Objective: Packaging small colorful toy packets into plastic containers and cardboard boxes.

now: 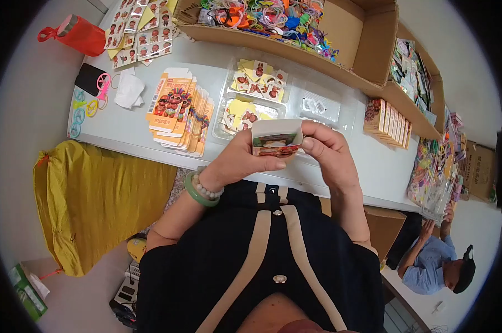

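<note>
Far to my left on the white table (123, 130) sit a red jug (80, 33), a black pouch (90, 78) and a few coloured plastic rings (83, 108). Next comes a fanned stack of flat orange cartons (179, 114), and just beside it a clear plastic tray (254, 100) full of small printed cards. My left hand (245, 158) — green bangle and bead bracelet on the wrist — is closed around the left side of a small open box (277, 137), thumb pressed along its lower front edge. My right hand (329, 152) grips the box's right end, fingers curled over the top — so the box hangs above the table's near edge, in front of the tray. Further right stands a row of folded boxes (388, 122), and behind them a long cardboard box (340, 41) holds bright toys. At the far right, another person in a blue shirt (428, 266) sits below the table.
</note>
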Demonstrator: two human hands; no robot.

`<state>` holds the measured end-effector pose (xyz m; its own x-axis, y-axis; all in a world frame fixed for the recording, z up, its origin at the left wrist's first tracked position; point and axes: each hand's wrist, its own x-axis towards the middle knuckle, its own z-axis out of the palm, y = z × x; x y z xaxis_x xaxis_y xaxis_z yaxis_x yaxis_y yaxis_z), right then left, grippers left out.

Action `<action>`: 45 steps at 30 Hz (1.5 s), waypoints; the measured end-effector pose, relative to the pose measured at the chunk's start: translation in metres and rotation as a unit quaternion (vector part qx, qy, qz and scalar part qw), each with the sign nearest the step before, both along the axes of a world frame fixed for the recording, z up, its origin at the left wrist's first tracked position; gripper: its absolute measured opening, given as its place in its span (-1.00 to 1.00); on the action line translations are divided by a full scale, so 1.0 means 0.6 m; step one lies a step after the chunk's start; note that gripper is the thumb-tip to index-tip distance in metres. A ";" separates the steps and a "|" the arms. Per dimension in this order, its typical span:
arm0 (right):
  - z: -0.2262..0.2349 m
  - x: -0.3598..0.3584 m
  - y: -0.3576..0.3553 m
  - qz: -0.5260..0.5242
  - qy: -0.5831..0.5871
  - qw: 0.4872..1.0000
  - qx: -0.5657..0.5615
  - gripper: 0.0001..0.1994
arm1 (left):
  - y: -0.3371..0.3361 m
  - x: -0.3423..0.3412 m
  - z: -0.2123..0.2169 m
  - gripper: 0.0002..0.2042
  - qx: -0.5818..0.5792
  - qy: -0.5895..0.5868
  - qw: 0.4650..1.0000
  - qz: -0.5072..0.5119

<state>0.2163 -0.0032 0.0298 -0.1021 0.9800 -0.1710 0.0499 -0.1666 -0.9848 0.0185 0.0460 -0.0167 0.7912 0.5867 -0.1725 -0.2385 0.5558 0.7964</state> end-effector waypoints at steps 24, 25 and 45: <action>-0.039 -0.023 -0.095 -0.107 0.244 0.932 -0.247 -0.77 | -0.061 -0.015 0.005 -0.59 -0.183 0.110 0.973 -0.090; -0.039 -0.022 -0.096 -0.094 0.222 0.939 -0.244 -0.77 | -0.059 -0.015 -0.001 -0.66 -0.184 0.125 0.970 -0.100; -0.018 -0.008 -0.067 0.013 -0.092 0.992 -0.083 -0.87 | -0.033 -0.008 0.020 -0.77 0.096 0.161 0.981 -0.057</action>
